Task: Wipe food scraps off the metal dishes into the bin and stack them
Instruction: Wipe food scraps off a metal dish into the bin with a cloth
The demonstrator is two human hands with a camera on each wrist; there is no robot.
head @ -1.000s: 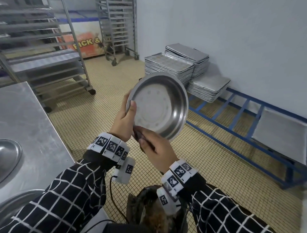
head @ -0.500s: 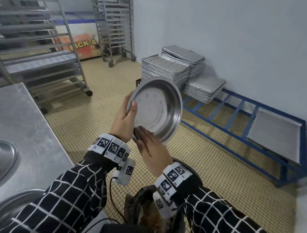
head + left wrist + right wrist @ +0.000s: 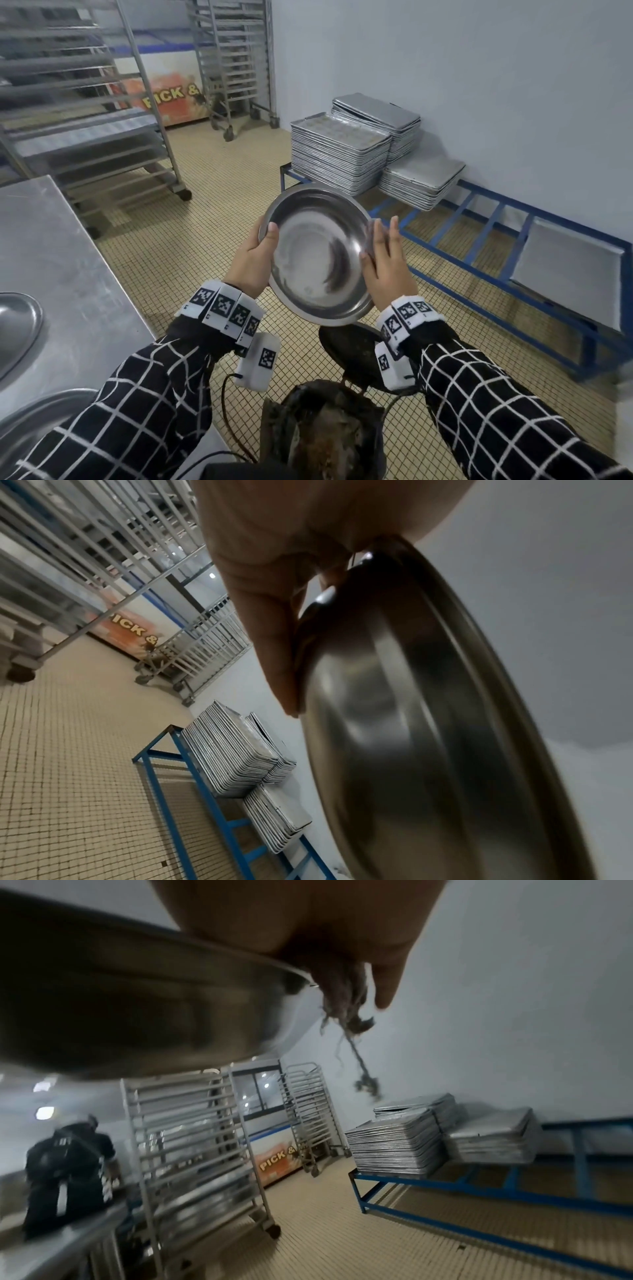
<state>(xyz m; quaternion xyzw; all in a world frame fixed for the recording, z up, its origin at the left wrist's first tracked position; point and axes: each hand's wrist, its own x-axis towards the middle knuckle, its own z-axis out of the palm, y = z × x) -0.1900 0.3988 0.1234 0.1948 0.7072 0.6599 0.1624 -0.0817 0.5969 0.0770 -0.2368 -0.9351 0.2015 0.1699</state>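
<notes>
A round metal dish [image 3: 318,257] is held up above the floor, its shiny inside turned toward me. My left hand [image 3: 253,260] grips its left rim, thumb on the inside, fingers behind the back [image 3: 428,723]. My right hand [image 3: 383,260] lies with straight fingers against the right rim and presses a dark frayed rag [image 3: 342,996] onto it; threads of the rag hang down. A black bin [image 3: 325,435] with brown scraps stands below the dish, near my body. Faint smears show on the dish bottom.
A steel table [image 3: 68,260] on my left carries two more metal dishes [image 3: 17,325] at its near edge. Stacks of baking trays [image 3: 342,154] sit on a blue frame [image 3: 479,260] along the right wall. Wheeled racks [image 3: 85,102] stand behind; another person [image 3: 68,1172] works beyond them.
My right hand has moved from the dish's lower edge up to its right rim with the rag. The dish has dropped lower and turned its inside more toward me.
</notes>
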